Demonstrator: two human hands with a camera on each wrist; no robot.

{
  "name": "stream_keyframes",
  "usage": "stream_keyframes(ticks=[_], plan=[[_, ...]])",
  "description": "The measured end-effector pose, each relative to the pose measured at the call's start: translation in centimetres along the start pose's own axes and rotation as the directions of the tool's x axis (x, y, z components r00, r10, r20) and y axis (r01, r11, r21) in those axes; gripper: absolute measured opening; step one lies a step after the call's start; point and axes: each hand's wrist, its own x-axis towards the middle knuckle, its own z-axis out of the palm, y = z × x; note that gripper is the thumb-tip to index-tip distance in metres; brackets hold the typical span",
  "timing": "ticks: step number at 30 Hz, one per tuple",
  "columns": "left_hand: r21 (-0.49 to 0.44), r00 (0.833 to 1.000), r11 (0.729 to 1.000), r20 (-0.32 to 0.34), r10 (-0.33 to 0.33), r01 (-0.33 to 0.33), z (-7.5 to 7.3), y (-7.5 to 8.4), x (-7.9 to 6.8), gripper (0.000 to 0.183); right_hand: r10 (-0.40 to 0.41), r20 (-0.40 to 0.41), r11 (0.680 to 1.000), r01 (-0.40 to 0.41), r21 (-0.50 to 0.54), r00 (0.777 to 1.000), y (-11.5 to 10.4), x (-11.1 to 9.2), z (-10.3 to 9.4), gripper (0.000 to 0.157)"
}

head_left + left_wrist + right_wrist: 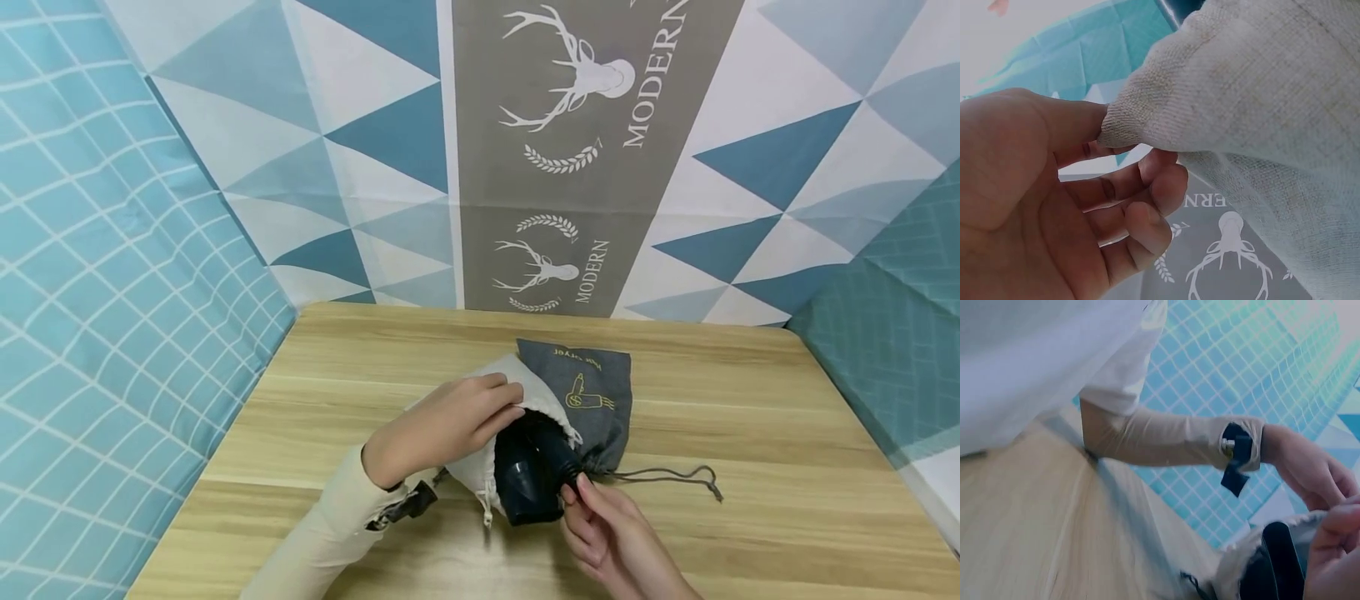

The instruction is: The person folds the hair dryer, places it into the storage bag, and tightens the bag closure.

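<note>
A dark, glossy hair dryer (525,483) sticks out of the mouth of a light grey cloth drawstring bag (517,373); its other end is hidden inside. My left hand (453,421) pinches the bag's rim between thumb and forefinger, and in the left wrist view the fabric (1241,94) hangs from that grip. At the dryer's handle (553,454), my right hand (611,533) holds the lower end with thumb and fingers. The right wrist view shows the dark handle (1282,556) beside the right hand (1335,562), which is partly out of frame.
Behind the bag, a dark grey pouch (600,417) with yellow dryer embroidery lies flat on the wooden table (750,417). Its drawstring (675,477) trails rightward. Patterned cloth (390,167) stands along the table's back edge, and blue checked cloth (112,292) on the left.
</note>
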Motion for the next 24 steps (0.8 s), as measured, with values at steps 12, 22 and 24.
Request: stream_keyframes(ticks=[12,22,24], plan=[[-0.139,0.999,0.990,0.019,-0.031,0.033,-1.0,-0.5,0.2,0.016,-0.081,-0.168,0.992,0.063,-0.112,0.982,-0.9,2.7,2.4,0.032],[-0.217,0.994,0.972,0.085,-0.072,0.089,-1.4,-0.6,0.0,0.030,-0.071,-0.220,0.992,0.046,-0.114,0.973,-1.2,4.6,3.1,0.040],[-0.227,0.994,0.970,0.084,-0.065,0.082,-1.6,-0.6,0.0,0.028,-0.062,-0.177,0.995,0.048,-0.083,0.982,-1.3,4.8,2.8,0.041]])
